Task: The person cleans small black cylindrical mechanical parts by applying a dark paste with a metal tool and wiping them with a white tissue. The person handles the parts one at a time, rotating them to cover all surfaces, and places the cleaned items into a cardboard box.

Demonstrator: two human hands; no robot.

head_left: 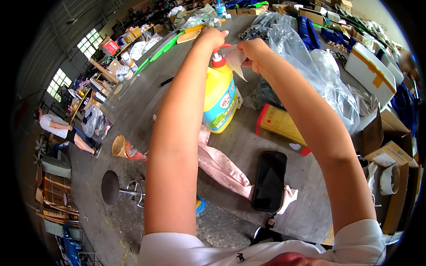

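Observation:
A yellow jug-like bottle [220, 95] with a red and white pump top and a blue-green label stands on the grey table [306, 195]. At the far side of its pump is my left hand [210, 37], its back toward me; its thumb tip shows and the other fingers are hidden. My right hand [255, 51] is closed on a thin white sheet [234, 60] that hangs beside the red pump spout. Whether the sheet is paper, cloth or film I cannot make out. Part of the bottle's left side is hidden by my left forearm.
Right of the bottle lies a yellow and red tin [284, 128]. A black phone [269, 181] rests on a pale pink cloth [224, 168]. Clear plastic bags [306, 66] and a white foam box [370, 71] are at the right. A stool [111, 187] and a person [55, 125] are at the left.

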